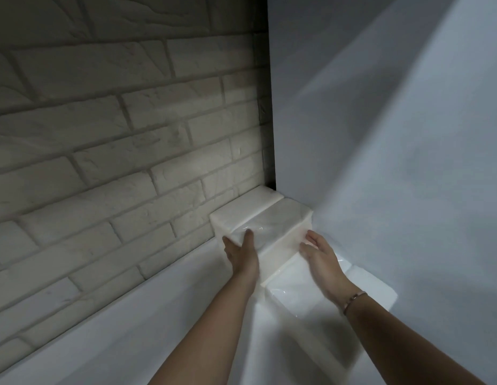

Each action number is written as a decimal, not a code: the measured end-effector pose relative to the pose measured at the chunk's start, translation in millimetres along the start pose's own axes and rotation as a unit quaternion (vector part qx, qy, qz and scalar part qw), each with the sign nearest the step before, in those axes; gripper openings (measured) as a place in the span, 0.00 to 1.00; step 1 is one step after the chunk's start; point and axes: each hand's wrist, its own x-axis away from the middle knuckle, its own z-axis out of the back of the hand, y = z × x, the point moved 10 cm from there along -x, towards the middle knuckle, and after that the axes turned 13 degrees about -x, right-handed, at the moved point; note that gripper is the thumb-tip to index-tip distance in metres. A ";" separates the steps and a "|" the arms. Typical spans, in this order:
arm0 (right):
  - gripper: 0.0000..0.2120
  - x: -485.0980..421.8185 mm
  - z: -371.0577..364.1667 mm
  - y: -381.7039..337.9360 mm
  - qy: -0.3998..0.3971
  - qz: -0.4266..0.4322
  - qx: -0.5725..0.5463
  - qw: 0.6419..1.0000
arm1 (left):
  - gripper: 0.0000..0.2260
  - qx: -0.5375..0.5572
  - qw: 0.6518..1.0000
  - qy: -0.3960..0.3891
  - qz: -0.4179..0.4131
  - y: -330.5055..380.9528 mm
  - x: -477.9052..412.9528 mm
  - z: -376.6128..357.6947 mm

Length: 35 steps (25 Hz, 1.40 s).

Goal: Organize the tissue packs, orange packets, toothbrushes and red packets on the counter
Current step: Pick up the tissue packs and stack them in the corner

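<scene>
White tissue packs in clear wrap are stacked in the corner of the white counter [130, 337]. One pack [241, 209] lies against the brick wall. A second pack [280, 218] lies beside it, on top of others. My left hand [241, 254] holds the left front of this upper pack, thumb on its top. My right hand [322, 254] presses with fairly straight fingers against the pack's right front. A lower pack [297, 295] lies in front, partly under my right wrist. No orange packets, toothbrushes or red packets are in view.
A pale brick wall [117, 148] runs along the back left. A plain white side panel [394, 134] closes the right side and meets the wall at a dark corner seam [269, 120]. The white counter stretches toward the near left.
</scene>
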 end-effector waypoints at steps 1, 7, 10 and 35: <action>0.21 1.0 -0.2 2.3 0.002 -0.003 -0.003 1.000 | 0.40 -0.014 1.000 -0.004 0.006 -1.2 0.0 0.4; 0.25 -0.4 0.8 5.5 0.004 0.014 -0.006 1.000 | 0.43 -0.088 0.995 -0.045 0.030 6.8 3.2 12.2; 0.25 0.3 -0.5 2.3 -0.008 0.007 0.011 1.000 | 0.45 -0.077 0.995 -0.056 0.034 14.5 14.5 24.9; 0.10 422.9 -249.1 47.0 -0.076 -0.091 -0.047 0.992 | 0.07 -0.042 0.990 0.069 -0.115 -85.5 313.3 443.3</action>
